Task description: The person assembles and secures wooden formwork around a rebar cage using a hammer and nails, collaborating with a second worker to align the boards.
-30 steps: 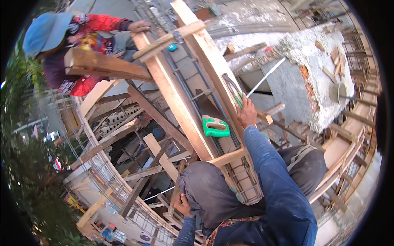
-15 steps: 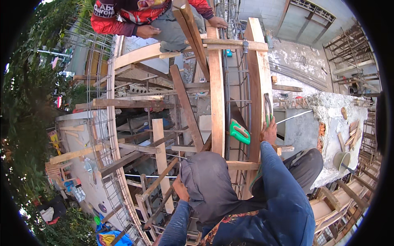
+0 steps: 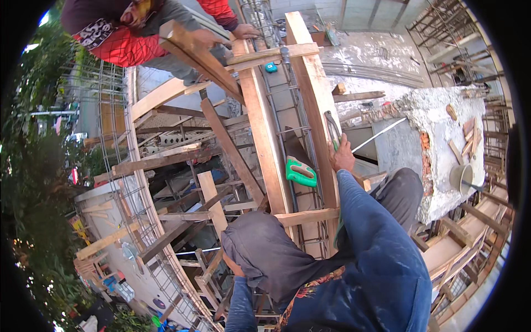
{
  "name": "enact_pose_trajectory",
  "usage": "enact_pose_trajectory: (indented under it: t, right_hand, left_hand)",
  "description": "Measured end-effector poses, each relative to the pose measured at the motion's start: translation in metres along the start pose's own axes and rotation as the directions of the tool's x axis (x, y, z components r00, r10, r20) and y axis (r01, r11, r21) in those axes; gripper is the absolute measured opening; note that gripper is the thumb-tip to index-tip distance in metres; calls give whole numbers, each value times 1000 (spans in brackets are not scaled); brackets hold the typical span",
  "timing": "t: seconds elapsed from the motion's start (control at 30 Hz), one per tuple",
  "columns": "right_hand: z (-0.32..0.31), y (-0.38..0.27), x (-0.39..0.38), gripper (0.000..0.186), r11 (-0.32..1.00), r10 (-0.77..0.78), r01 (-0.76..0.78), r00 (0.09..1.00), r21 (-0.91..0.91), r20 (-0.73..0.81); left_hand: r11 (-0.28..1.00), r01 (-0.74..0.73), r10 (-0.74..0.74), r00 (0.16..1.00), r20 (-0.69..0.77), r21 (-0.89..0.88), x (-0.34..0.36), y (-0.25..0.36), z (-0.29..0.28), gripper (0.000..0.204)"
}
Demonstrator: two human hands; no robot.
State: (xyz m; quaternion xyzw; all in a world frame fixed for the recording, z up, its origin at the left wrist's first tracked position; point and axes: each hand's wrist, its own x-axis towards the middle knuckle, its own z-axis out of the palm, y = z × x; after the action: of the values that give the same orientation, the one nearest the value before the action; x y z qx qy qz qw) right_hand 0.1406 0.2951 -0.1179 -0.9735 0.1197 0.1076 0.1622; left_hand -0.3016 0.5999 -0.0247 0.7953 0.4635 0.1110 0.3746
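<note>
Landmark: handsaw. Immediately left of it, left plank; immediately right, right plank, pliers over the latter. Beyond handsaw: tape measure. Nearside: crosspiece. Far right: concrete block, offcuts on top.

The head view comes from the left of 2 fisheye cameras on the wearer's head. It looks steeply down and forward, with the wearer's knees close below, the timber boards at middle range and a co-worker beyond; straight edges bend toward the dark round rim
</note>
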Motion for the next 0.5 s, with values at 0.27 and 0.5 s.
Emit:
enact_pose_trajectory:
  t: [0.27, 0.5]
  right_hand:
    - [-4, 4, 3, 77, 996, 70, -73, 996, 54, 63]
    - [0, 4, 6, 79, 988, 73, -79, 996, 132, 50]
  left_hand:
    - [998, 59, -60, 998, 4, 25, 14, 78, 3, 36]
    - [981, 188, -191, 976, 100, 42, 31, 164, 4, 27]
